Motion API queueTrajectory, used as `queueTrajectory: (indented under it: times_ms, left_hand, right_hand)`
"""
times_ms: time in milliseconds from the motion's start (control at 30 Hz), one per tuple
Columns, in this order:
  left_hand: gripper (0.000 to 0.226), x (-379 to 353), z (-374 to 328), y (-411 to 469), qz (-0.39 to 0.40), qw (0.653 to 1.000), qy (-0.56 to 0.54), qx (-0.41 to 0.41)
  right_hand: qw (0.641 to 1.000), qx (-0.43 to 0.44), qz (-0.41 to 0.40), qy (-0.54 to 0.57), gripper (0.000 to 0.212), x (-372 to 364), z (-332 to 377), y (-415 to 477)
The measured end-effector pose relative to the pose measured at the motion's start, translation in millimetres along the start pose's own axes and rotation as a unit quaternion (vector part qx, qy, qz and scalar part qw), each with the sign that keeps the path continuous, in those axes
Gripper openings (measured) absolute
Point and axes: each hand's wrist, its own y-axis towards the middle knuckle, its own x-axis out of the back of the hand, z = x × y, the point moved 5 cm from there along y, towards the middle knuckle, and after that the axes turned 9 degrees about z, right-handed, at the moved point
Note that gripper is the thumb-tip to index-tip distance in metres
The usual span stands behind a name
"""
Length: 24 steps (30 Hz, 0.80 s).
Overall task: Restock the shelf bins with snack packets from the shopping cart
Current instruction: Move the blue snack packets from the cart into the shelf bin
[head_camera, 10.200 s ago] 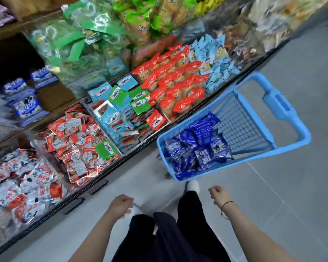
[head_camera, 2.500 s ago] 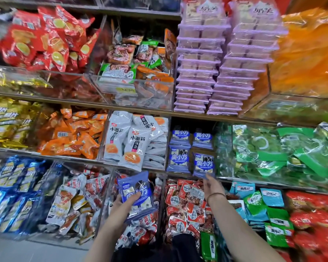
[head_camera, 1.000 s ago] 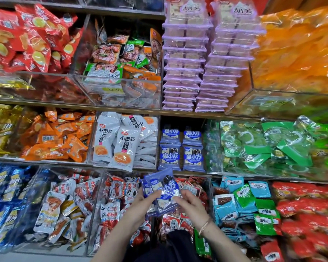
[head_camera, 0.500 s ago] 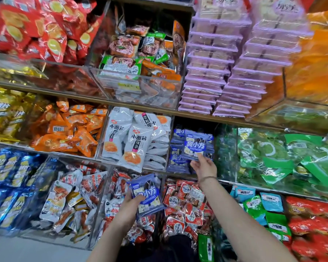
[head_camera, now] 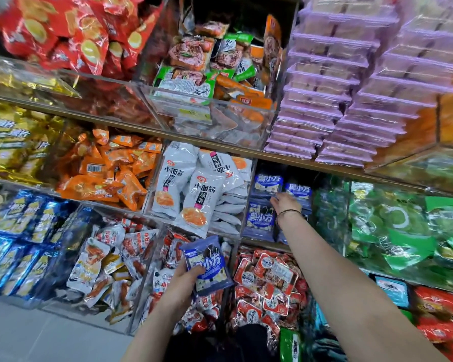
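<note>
1. The left hand grips a small stack of blue packets, thumb on top. It is low, well below and to the left of the right hand.
2. The right fingers reach into the shelf bin, against the shelved packets. I cannot tell whether they pinch one or only press.
3. Too hard a push there could topple the standing rows forward over the bin's front, down onto the red packets beneath the fingers.
4. The glossy stack could fan out and slip if the left thumb eases.
5. The white packets lie just left of the right fingers, so a careless drop could land there.
</note>
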Motion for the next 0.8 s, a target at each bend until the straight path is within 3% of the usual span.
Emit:
queueTrajectory:
  times_ms: [200, 300, 400, 500, 633, 700, 800]
  left_hand:
    - [0.029, 3.2, 0.5, 1.0, 0.004, 1.0, -0.001, -0.004]
    - [0.033, 1.7, 2.5, 2.7, -0.001, 1.0, 0.005, 0.002]
    - [0.04, -2.8, 6.3, 4.3, 0.004, 1.0, 0.027, 0.014]
    - [0.043, -15.0, 9.1, -0.7, 0.018, 0.995, 0.09, 0.032]
    - [0.078, -39.1, 17.4, -1.9, 0.075, 0.995, 0.052, 0.046]
    - [0.082, -53.7, 18.0, -4.6, 0.1, 0.993, 0.044, 0.048]
    - [0.077, -73.5, 12.5, -12.3, 0.111, 0.987, 0.111, 0.04]
  right_hand:
    - [0.998, 0.002, -0.035, 0.059, 0.03, 2.3, -5.7, -3.1]
    - [0.994, 0.018, 0.026, 0.101, 0.022, 2.2, -4.9, -22.8]
    - [0.992, 0.055, 0.093, 0.06, 0.055, 9.7, -8.3, -58.8]
    - [0.979, 0.051, 0.177, -0.091, 0.041, 22.3, -33.6, -105.3]
    - [0.93, -0.016, 0.274, -0.245, 0.021, 36.5, -82.8, -157.6]
    - [0.92, -0.04, 0.285, -0.264, 0.016, 40.0, -96.8, -172.0]
    - [0.953, -0.068, 0.254, -0.15, 0.018, 46.5, -103.9, -181.2]
